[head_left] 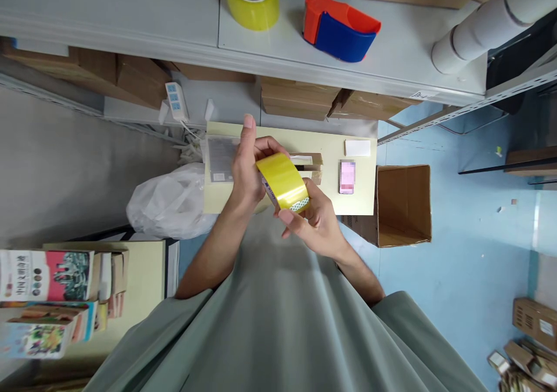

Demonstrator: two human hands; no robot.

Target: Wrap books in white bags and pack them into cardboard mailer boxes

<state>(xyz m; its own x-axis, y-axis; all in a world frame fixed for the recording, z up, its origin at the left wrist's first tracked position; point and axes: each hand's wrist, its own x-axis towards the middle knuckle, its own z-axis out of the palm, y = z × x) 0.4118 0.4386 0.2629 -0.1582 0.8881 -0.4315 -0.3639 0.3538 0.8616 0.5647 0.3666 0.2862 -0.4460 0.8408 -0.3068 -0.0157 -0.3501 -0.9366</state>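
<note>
While your left hand curls its fingers against the glossy yellow tape roll, thumb raised, your right hand grips it at four o'clock, above the pale table. Open cardboard box at three o'clock, brown inner walls showing; crinkled white plastic bag at nine, contents unreadable. Held roll's far side is hidden, and the upright ring of spare tape at twelve is cut off.

A bare strip of pale tabletop lies open between the right hand and a phone. A shelf bars the far side, while a plastic bag crowds the left edge and an open carton the right.
</note>
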